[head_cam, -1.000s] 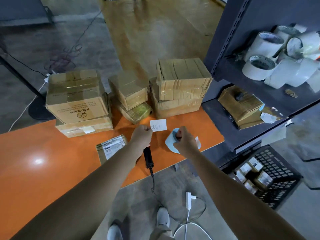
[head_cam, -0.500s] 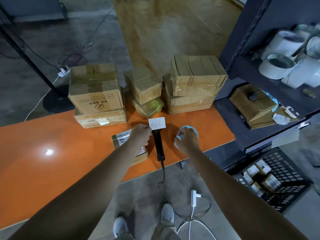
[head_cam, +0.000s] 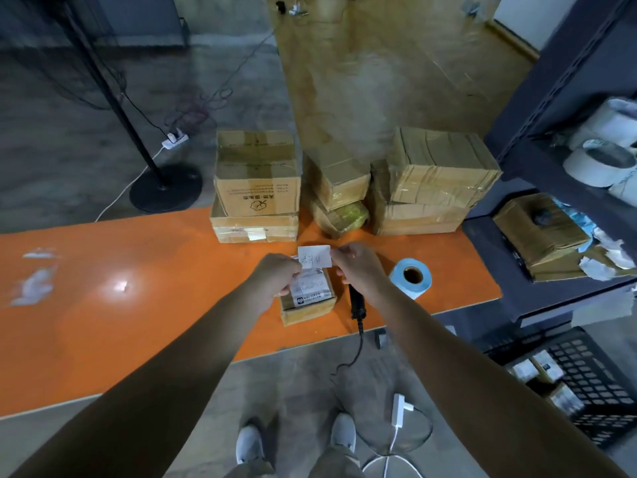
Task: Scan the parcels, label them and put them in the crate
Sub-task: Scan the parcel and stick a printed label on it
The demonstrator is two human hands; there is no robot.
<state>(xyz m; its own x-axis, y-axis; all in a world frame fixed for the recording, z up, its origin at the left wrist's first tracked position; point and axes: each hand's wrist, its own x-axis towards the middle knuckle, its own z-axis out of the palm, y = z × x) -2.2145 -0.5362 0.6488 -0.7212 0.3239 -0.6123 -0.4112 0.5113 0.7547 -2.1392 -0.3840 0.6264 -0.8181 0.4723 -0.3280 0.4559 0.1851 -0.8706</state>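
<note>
A small white label (head_cam: 314, 257) with handwriting is stretched between my two hands. My left hand (head_cam: 277, 278) pinches its left edge and my right hand (head_cam: 358, 269) pinches its right edge. Right below it a small cardboard parcel (head_cam: 307, 298) with a printed slip lies on the orange table (head_cam: 138, 298). The black scanner (head_cam: 355, 303) lies beside the parcel, partly hidden under my right wrist. A blue label roll (head_cam: 412, 278) rests on the table to the right. The black crate (head_cam: 586, 384) with several parcels stands on the floor at the lower right.
Stacked cardboard boxes (head_cam: 256, 188) (head_cam: 434, 181) and smaller parcels (head_cam: 339, 191) line the table's far edge. A dark shelf unit (head_cam: 551, 160) at right carries tape rolls and boxes. The scanner cable (head_cam: 351, 357) hangs off the near edge. A stand base (head_cam: 165, 189) sits on the floor.
My right hand has left the blue roll and taken the label's right edge. The label has come down over the small parcel. The scanner now lies on the table.
</note>
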